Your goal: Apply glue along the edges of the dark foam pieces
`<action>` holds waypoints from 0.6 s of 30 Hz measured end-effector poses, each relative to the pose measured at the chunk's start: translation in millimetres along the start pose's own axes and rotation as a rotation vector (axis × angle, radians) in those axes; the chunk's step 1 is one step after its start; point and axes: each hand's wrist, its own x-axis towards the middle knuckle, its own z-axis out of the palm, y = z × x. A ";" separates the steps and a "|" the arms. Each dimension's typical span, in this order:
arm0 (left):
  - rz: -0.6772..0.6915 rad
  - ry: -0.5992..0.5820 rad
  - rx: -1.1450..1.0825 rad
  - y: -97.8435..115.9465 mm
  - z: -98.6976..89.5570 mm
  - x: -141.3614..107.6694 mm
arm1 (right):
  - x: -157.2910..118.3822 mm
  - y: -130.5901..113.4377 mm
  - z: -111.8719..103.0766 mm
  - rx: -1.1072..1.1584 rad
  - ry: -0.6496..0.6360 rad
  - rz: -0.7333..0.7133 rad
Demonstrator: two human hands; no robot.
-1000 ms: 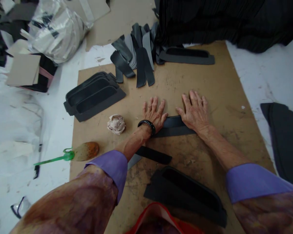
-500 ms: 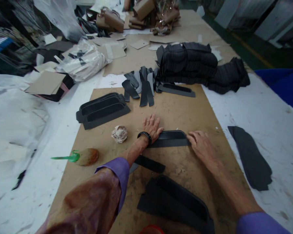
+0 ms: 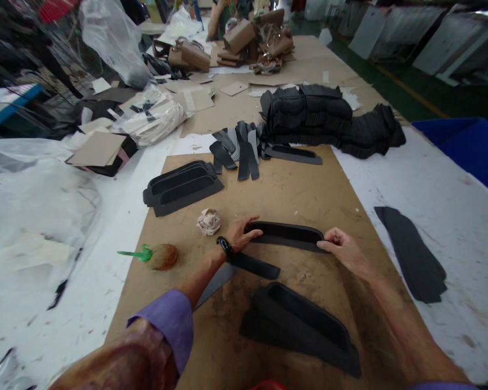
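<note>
"Where's the black hollow piece (image 3: 287, 232)?"

"Right of the crumpled paper ball (image 3: 208, 222). The left hand (image 3: 238, 236) is clamped round its near end, the right hand (image 3: 344, 249) pinching the far one."

"Handling?"

"I'd keep both grips light and level, so it doesn't twist."

"And what differs?"

"Half a second ago, the left hand presses flat; now it curls, and the hollow shows."

Long worktable (image 3: 472, 265), white surface marked with dark specks and scuffs — green floor (image 3: 390, 73) beyond, bearing a yellow line (image 3: 415, 91). Blue bin (image 3: 467, 154) stands at the table's right edge — lighting dim.
</note>
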 end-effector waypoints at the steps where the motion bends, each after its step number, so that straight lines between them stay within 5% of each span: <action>1: -0.004 -0.011 -0.048 2.0 -1.4 -5.9 | -5.3 0.6 0.3 0.030 0.009 0.003; 8: -0.002 0.099 -0.278 28.0 -12.7 -39.7 | -44.9 -18.1 -0.4 0.307 0.036 0.059; 18: 0.110 0.184 -0.522 58.7 -39.5 -86.5 | -106.7 -91.5 -6.6 0.063 0.075 -0.056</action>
